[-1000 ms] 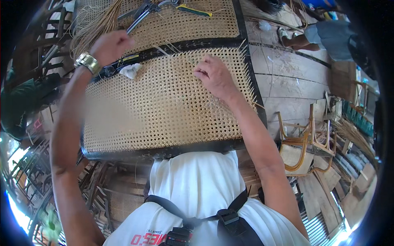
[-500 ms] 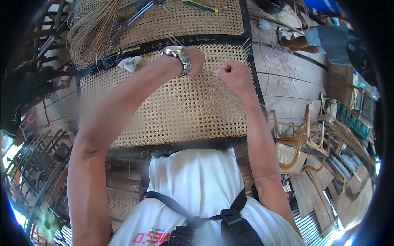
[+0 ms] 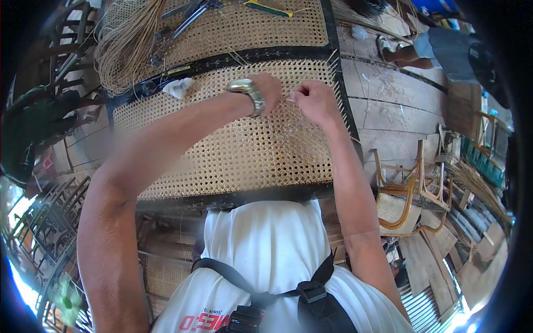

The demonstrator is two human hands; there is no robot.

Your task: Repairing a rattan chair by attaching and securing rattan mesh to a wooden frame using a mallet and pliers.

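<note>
A woven cane panel [image 3: 233, 150] in a black frame lies in front of me, its pale strand ends sticking out along the right edge. Over its upper right part my right hand [image 3: 316, 102] is closed, thumb and fingers pinching a thin cane strand [image 3: 288, 100]. Just to the left of it, my left hand [image 3: 268, 91], with a metal watch [image 3: 247, 91] on the wrist, is curled low over the weave. Its fingertips are turned away, so what they hold is hidden. Fine cane scraps are scattered on the weave below my hands.
On the far panel lie a bundle of cane strands [image 3: 130, 47], a metal tool [image 3: 191, 21] and yellow-green-handled pliers [image 3: 269, 8]. A crumpled white wad [image 3: 179, 87] rests at left. Another person [image 3: 449, 53] is at far right, near a wooden chair frame [image 3: 413, 188].
My left hand has moved slightly down and right, nearer my right hand. The right hand has shifted a little left and tilted, still pinching the strand.
</note>
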